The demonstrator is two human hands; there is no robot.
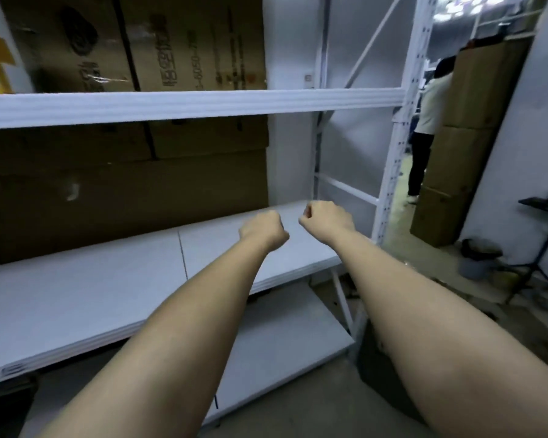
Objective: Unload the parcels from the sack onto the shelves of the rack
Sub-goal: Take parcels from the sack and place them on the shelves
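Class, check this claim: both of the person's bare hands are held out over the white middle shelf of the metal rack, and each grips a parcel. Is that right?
Not quite. The head view shows the left hand and right hand held out over the white middle shelf of the metal rack, but both are empty fists; no parcel is in sight.

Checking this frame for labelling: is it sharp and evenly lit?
Head view: cardboard boxes smeared by motion blur, print unreadable; left hand and right hand soft; wide-angle bends the rack beam; overhead lights glare top right; lower floor dim.
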